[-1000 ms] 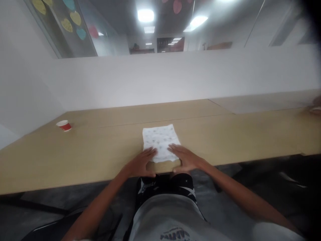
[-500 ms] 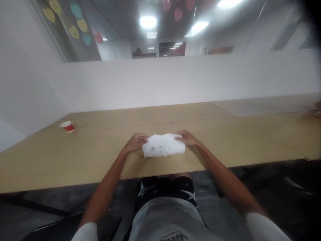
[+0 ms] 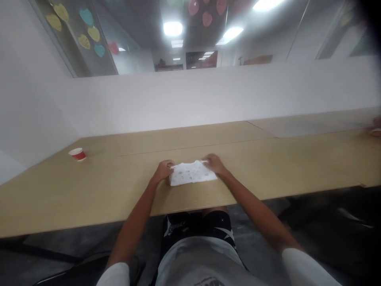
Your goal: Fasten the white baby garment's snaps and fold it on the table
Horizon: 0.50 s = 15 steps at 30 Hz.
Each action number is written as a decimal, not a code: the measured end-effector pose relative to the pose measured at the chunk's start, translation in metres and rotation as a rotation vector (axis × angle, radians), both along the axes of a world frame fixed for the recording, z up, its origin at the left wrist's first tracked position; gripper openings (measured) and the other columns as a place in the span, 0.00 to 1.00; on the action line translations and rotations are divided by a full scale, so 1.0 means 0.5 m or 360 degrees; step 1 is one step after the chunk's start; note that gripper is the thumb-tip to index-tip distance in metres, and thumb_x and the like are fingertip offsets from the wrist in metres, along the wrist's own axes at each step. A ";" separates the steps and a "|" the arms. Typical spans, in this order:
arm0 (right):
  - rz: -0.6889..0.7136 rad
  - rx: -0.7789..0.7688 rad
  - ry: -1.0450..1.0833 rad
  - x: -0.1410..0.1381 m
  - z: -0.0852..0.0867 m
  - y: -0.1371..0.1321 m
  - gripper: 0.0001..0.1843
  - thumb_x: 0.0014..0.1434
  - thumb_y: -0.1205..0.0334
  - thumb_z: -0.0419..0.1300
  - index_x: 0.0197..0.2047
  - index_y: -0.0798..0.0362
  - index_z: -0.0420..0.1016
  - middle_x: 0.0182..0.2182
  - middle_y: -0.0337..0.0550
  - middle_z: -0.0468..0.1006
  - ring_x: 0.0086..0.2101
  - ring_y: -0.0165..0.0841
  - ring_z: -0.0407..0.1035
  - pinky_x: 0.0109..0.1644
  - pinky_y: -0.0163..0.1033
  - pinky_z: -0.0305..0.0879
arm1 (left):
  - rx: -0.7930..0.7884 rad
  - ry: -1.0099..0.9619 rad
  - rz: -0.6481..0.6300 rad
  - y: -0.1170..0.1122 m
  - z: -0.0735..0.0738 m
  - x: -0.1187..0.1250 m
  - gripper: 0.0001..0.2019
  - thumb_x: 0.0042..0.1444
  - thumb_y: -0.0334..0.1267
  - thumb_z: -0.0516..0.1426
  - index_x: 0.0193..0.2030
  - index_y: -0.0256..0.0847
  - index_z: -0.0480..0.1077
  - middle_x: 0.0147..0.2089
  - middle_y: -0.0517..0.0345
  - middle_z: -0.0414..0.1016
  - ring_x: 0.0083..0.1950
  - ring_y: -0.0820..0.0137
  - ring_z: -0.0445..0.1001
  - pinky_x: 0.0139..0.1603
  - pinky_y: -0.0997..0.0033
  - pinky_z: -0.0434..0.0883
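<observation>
A folded white cloth with a small pattern lies flat on the light wood table, a little way from its near edge. My left hand grips the cloth's left end, and my right hand holds its upper right corner. The cloth's underside and the table beneath it are hidden.
A small red and white paper cup stands far left on the table. A white partition wall rises behind the table. Another person's hand rests at the far right table edge. The near table edge lies just beyond my lap.
The flat, spread cloth has been folded into a narrower band. My hands moved from its near edge to its two ends, and the fold now lies flatter than half a second ago.
</observation>
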State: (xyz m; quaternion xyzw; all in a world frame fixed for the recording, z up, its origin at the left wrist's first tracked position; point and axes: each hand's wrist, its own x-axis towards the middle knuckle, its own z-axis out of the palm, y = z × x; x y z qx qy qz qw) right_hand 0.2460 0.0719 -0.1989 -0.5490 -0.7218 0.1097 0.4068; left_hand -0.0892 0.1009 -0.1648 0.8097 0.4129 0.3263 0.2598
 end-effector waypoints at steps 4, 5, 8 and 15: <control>0.0027 0.0303 -0.0135 -0.037 -0.008 -0.008 0.15 0.60 0.59 0.61 0.47 0.57 0.79 0.49 0.51 0.74 0.54 0.43 0.65 0.64 0.49 0.59 | 0.0594 0.0161 0.0063 -0.011 -0.013 0.040 0.12 0.53 0.36 0.52 0.40 0.37 0.74 0.45 0.49 0.75 0.49 0.59 0.71 0.57 0.56 0.68; 0.0112 0.0270 -0.0230 -0.044 -0.013 -0.011 0.18 0.62 0.56 0.60 0.51 0.58 0.77 0.53 0.52 0.72 0.56 0.43 0.63 0.65 0.50 0.58 | 0.0619 0.0242 0.0031 -0.015 -0.020 0.051 0.13 0.57 0.38 0.52 0.44 0.36 0.74 0.48 0.47 0.74 0.52 0.58 0.70 0.60 0.55 0.66; 0.0339 0.0002 -0.0640 -0.054 -0.030 -0.019 0.29 0.69 0.49 0.54 0.65 0.59 0.67 0.63 0.54 0.62 0.63 0.46 0.55 0.69 0.53 0.50 | 0.0505 0.0649 -0.0151 -0.027 -0.040 0.075 0.24 0.66 0.46 0.49 0.61 0.33 0.66 0.63 0.41 0.65 0.64 0.53 0.61 0.68 0.48 0.57; 0.0237 -0.0341 -0.0903 -0.027 -0.042 -0.007 0.31 0.74 0.45 0.48 0.74 0.48 0.54 0.69 0.48 0.49 0.68 0.49 0.44 0.70 0.59 0.43 | 0.0299 0.0954 -0.0125 0.005 -0.057 0.042 0.28 0.68 0.48 0.44 0.70 0.37 0.58 0.70 0.45 0.55 0.70 0.50 0.52 0.70 0.43 0.50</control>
